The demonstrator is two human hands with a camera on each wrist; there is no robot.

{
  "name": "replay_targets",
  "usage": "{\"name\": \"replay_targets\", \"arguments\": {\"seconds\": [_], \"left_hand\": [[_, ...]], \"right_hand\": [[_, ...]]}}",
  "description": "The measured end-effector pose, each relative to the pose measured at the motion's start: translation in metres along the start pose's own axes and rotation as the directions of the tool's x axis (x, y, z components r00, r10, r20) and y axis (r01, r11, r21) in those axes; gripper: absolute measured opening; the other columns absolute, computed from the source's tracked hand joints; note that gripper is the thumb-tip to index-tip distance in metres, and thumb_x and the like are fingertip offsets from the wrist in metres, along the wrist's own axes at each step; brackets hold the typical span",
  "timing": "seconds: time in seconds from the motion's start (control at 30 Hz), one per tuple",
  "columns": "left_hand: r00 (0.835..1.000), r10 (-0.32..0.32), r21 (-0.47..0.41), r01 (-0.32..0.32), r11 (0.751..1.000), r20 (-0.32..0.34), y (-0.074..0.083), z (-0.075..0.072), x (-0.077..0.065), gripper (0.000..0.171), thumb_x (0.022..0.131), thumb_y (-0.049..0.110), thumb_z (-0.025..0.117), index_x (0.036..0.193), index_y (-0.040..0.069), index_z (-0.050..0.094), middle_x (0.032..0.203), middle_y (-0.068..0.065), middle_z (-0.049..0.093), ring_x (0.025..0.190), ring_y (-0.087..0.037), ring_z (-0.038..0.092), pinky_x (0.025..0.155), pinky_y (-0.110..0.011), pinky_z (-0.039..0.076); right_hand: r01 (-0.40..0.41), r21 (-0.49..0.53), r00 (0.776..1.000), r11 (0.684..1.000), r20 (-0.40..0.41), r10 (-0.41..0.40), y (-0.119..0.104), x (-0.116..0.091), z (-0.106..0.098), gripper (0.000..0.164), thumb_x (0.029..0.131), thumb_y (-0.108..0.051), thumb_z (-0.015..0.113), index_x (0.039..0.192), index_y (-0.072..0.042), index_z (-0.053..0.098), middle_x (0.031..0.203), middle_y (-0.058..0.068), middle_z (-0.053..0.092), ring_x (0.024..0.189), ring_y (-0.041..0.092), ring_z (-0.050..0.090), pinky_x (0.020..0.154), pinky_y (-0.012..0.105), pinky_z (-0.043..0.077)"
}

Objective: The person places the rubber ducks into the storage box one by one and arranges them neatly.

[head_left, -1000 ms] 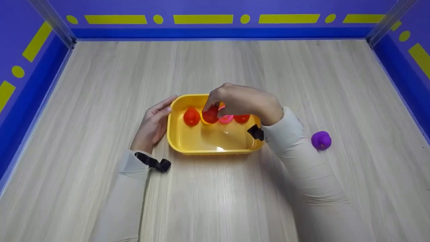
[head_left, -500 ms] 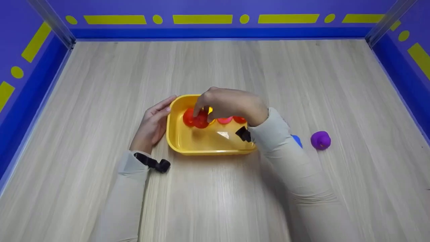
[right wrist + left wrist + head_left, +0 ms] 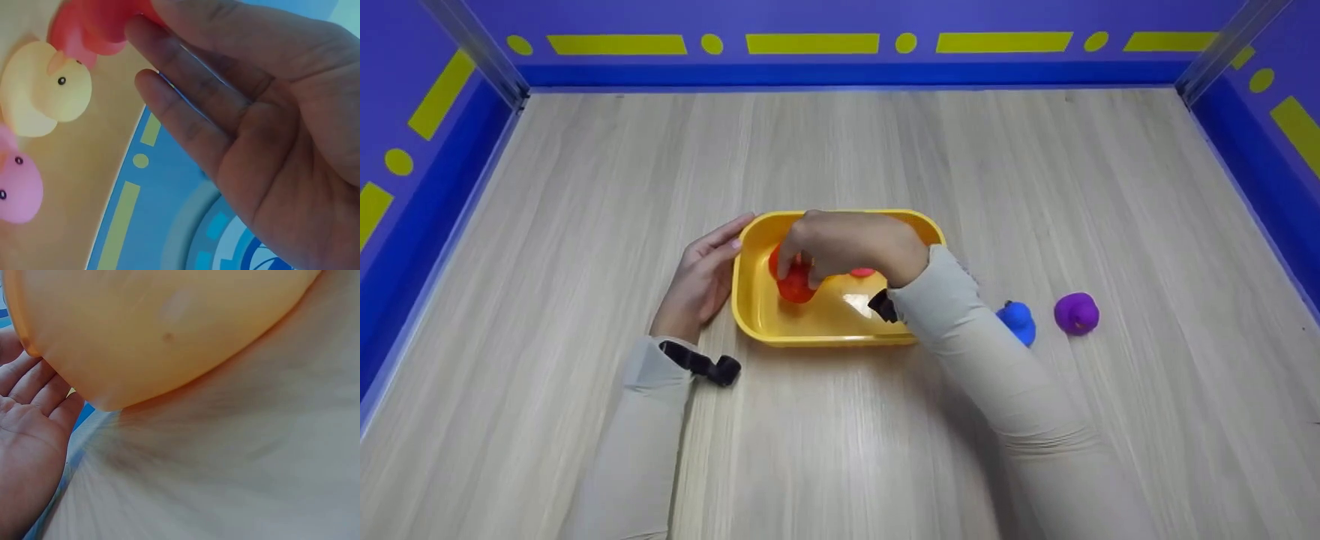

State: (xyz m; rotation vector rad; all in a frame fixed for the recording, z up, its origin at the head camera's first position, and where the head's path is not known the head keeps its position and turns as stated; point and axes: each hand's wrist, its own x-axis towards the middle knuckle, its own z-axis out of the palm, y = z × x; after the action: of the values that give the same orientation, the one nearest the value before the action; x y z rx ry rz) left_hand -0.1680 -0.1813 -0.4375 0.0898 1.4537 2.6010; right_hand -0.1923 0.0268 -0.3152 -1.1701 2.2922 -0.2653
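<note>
A yellow plastic tub (image 3: 840, 340) stands on the table in the head view. Along its left wall lies my left hand (image 3: 696, 277), fingers fairly straight against the outside. My right hand (image 3: 851, 244) reaches down into the tub and pinches a red rubber duck (image 3: 796, 289) between thumb and fingers, low over the tub floor. Just behind it shows part of another red duck (image 3: 774, 259). In the right wrist view a yellow duck (image 3: 42, 93) and a pink duck (image 3: 22, 188) sit in a row beyond the fingers. My right hand hides much of this row in the head view.
To the right of the tub, a blue duck (image 3: 1018, 322) and a purple duck (image 3: 1077, 313) rest on the wood-grain table (image 3: 622, 187), the blue one close to my right sleeve. Blue-purple panels (image 3: 840, 15) with yellow marks border the table at the back and sides.
My right hand has carried the red duck leftward and lower within the tub, toward the near left. The blue duck has come out from behind my sleeve. My left hand stays put.
</note>
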Motion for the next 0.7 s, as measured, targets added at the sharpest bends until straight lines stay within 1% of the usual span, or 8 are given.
{"name": "replay_targets", "arguments": {"seconds": [0.1,0.23,0.37,0.53,0.7], "left_hand": [[1.0,0.006,-0.006,-0.006,1.0,-0.007,0.0,0.001,0.0,0.043,0.094,-0.004,0.049,0.137,-0.007,0.047,0.124,-0.004,0.064,0.116,-0.015,0.059,0.101,-0.027,0.049],[1.0,0.007,-0.007,-0.007,1.0,-0.011,-0.001,0.0,0.0,0.042,0.094,-0.004,0.049,0.136,-0.006,0.048,0.124,-0.004,0.064,0.116,-0.015,0.059,0.1,-0.027,0.049],[1.0,0.004,0.006,-0.004,1.0,-0.011,-0.001,-0.001,0.0,0.044,0.094,-0.003,0.048,0.138,-0.008,0.045,0.124,-0.004,0.064,0.116,-0.014,0.059,0.1,-0.026,0.049],[1.0,0.002,0.03,-0.002,1.0,-0.009,0.001,-0.001,0.0,0.047,0.095,-0.003,0.048,0.14,-0.01,0.04,0.125,-0.003,0.062,0.118,-0.013,0.057,0.102,-0.026,0.048],[1.0,-0.007,0.029,0.008,1.0,-0.009,0.0,-0.001,0.0,0.048,0.095,-0.002,0.047,0.141,-0.009,0.038,0.126,-0.003,0.062,0.119,-0.014,0.057,0.103,-0.026,0.048]], "right_hand": [[-0.015,-0.022,0.999,1.0,0.031,0.016,-0.002,0.004,0.0,0.031,0.086,-0.004,0.069,0.114,-0.017,0.07,0.104,0.0,0.066,0.093,0.019,0.056,0.085,0.027,0.053],[-0.012,-0.053,0.998,0.999,0.061,0.015,-0.004,0.008,0.001,0.029,0.085,-0.006,0.071,0.113,-0.015,0.07,0.103,0.001,0.067,0.092,0.019,0.056,0.089,0.027,0.052],[-0.015,-0.051,0.996,0.999,0.081,0.019,-0.005,0.013,0.003,0.029,0.084,-0.007,0.072,0.112,-0.015,0.07,0.103,0.0,0.067,0.092,0.018,0.056,0.09,0.027,0.052],[-0.022,-0.036,0.994,0.999,0.103,0.026,-0.009,0.018,0.003,0.028,0.084,-0.005,0.072,0.109,-0.015,0.071,0.1,-0.001,0.066,0.091,0.018,0.054,0.087,0.028,0.05],[-0.025,-0.04,0.992,0.999,0.121,0.03,-0.012,0.022,0.004,0.029,0.083,-0.004,0.072,0.109,-0.017,0.071,0.101,-0.001,0.066,0.092,0.018,0.054,0.087,0.028,0.05]]}}
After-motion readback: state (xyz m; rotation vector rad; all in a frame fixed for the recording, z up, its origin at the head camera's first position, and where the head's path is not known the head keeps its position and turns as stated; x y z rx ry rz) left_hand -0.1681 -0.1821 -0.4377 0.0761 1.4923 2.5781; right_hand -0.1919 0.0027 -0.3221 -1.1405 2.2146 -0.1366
